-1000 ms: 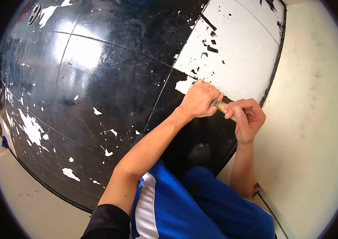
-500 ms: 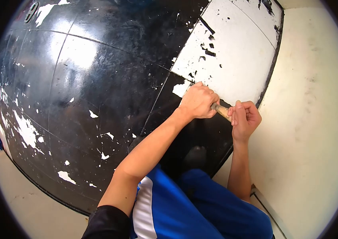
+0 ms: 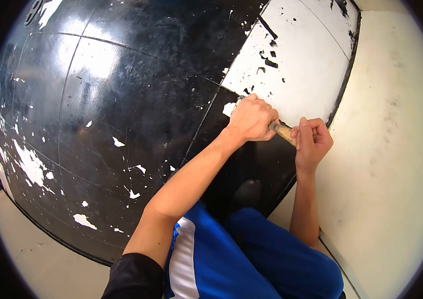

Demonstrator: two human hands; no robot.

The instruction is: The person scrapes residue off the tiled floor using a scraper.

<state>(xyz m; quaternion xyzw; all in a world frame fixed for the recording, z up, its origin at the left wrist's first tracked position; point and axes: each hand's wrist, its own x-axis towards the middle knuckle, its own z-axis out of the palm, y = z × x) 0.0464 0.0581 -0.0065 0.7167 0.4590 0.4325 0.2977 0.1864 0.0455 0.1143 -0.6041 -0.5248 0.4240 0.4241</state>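
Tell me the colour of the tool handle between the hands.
The tool handle is yellowish tan, darker toward its upper-left end; it shows best in the head view.

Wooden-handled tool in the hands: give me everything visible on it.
The tool shows mainly as a tan, wood-looking handle, blotchy and worn, with a greyish collar at its front. In the picture it slants from upper left to lower right, near the border between white patch and black surface. The left hand grips the front, so the working end can't be made out; fingers of the right hand curl at its rear.
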